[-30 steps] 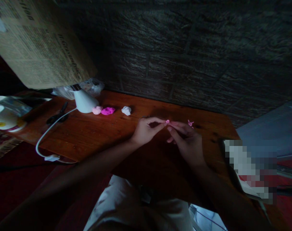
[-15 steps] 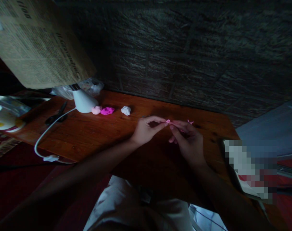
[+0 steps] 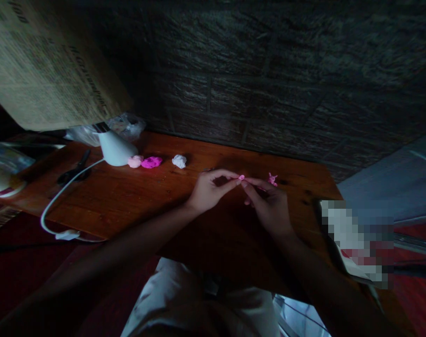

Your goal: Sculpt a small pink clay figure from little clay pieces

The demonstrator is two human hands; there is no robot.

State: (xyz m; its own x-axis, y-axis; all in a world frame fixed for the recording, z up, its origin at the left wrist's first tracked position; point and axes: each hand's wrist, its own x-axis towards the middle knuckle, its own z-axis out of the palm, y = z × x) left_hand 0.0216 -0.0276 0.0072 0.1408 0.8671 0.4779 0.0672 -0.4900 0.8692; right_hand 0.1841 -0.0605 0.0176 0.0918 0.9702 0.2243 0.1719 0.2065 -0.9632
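Note:
Between the fingertips of both hands, above the wooden table, is a small pink piece of modelling clay. My left hand pinches it from the left with thumb and forefinger. From the other side my right hand grips it the same way, its other fingers curled. Just behind the right hand stands a small pink clay figure with thin points on top, partly hidden by the fingers. Farther left lie a white clay lump, a bright magenta lump and a pale pink lump.
A lamp with a newsprint shade stands at the left, its white cable looping over the table edge. Scissors and a white cup are beside it. A blurred-out flat object lies at right. A dark brick wall rises behind.
The view has shifted slightly, so most things sit a little farther left. My right hand has moved a bit toward the left one, showing more of the pink figure. Both still pinch the clay.

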